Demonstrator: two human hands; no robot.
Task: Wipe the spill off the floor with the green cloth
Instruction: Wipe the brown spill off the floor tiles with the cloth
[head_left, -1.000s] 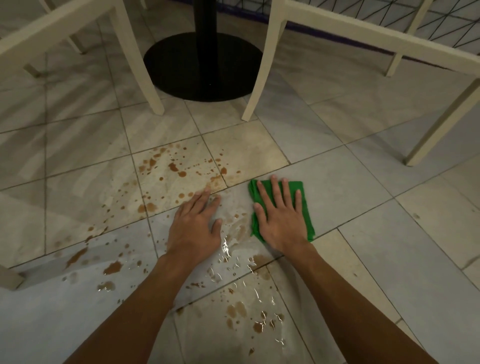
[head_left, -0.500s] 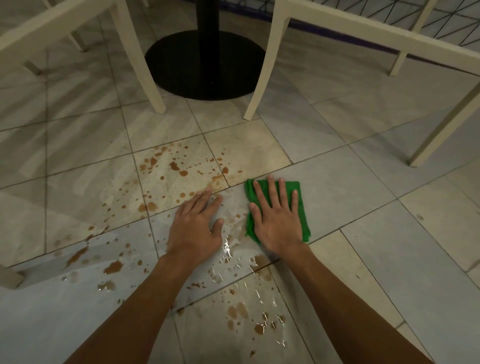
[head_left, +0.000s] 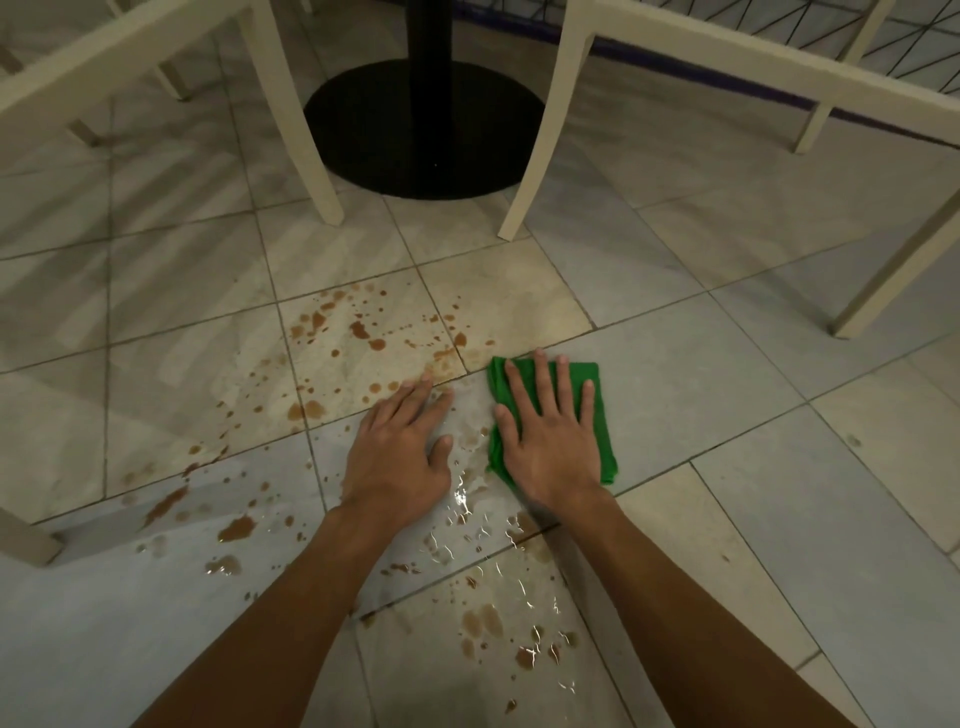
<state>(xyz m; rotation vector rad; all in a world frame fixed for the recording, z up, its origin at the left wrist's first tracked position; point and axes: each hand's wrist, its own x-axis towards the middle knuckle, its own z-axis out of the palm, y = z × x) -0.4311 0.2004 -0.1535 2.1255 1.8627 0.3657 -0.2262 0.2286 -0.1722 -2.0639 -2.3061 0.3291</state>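
A folded green cloth (head_left: 602, 415) lies flat on the tiled floor (head_left: 727, 395), and my right hand (head_left: 550, 436) presses down on it with straight, spread fingers. My left hand (head_left: 397, 449) rests flat on the wet tile just left of the cloth, fingers straight. A brown spill (head_left: 358, 332) is spattered in drops and small puddles over the tiles ahead of and left of my hands. More brown drops and shiny wet patches (head_left: 498, 618) lie between my forearms.
Cream chair legs stand ahead at left (head_left: 306, 140) and right (head_left: 535, 156), another at far right (head_left: 893, 275), one at the left edge (head_left: 26, 535). A black round table base (head_left: 421, 130) sits between the chairs.
My right hand has slid the green cloth a little to the left, toward the left hand and the spill. The left hand has stayed in place.
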